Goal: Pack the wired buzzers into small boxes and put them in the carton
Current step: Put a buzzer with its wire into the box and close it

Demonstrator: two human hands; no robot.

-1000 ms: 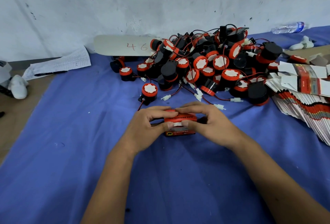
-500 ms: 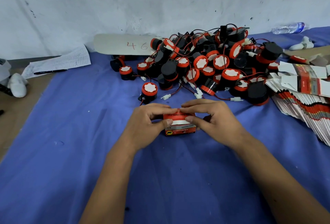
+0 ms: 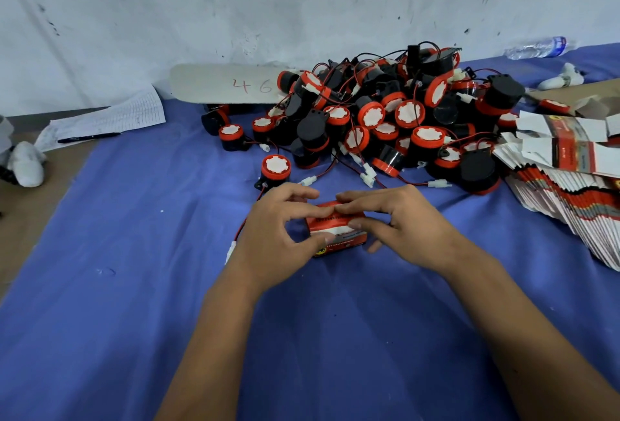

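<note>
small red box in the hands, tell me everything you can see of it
The small box looks like printed cardboard: red top with dark lettering, a white band, and a darker front strip bearing small print and a yellow-and-black emblem at its left corner. It appears to rest flat on the blue cloth, just before the buzzer pile. The left hand pinches its left end; the right hand pinches its top and front. Its right end is hidden.

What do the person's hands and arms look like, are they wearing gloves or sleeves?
No gloves and no sleeves in view: the left hand and right hand are bare, and so are both forearms right down to the picture's edge. No rings, watch or wristband show. The fingers have short nails.
</note>
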